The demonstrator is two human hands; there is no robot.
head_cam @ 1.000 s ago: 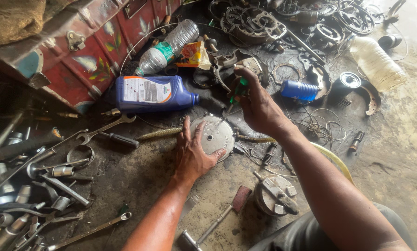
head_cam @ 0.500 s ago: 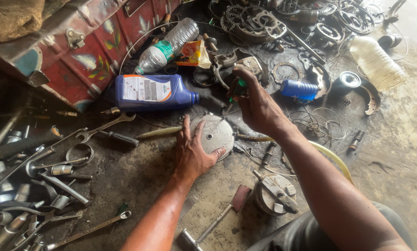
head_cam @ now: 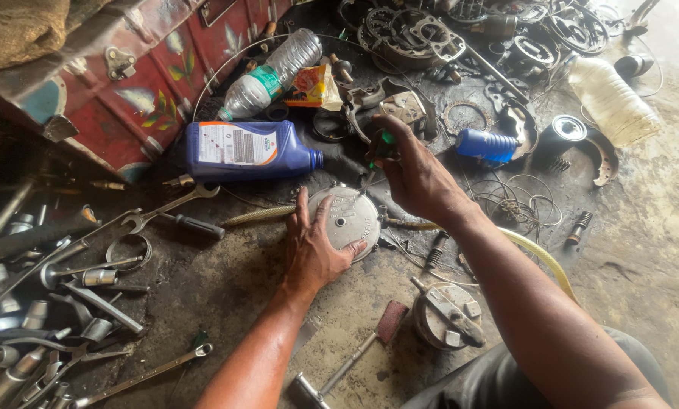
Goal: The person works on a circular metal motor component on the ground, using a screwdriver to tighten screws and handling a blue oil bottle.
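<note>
I see the left hand (head_cam: 313,250) pressed flat on a round grey metal cover (head_cam: 347,218) lying on the oily floor (head_cam: 226,280), fingers wrapped over its near edge. Right hand (head_cam: 415,178) has a closed grip on a green-handled screwdriver (head_cam: 381,148), tip down at the cover's top edge. Blue oil jug (head_cam: 249,150) lies on its side just behind, clear plastic bottle (head_cam: 273,73) beyond it. Wrenches (head_cam: 169,208) scattered left; hammer (head_cam: 355,356) near my left forearm.

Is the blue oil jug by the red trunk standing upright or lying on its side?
Lying on its side. The blue oil jug rests flat on the ground, label up, capped neck pointing right toward the round metal cover.
</note>
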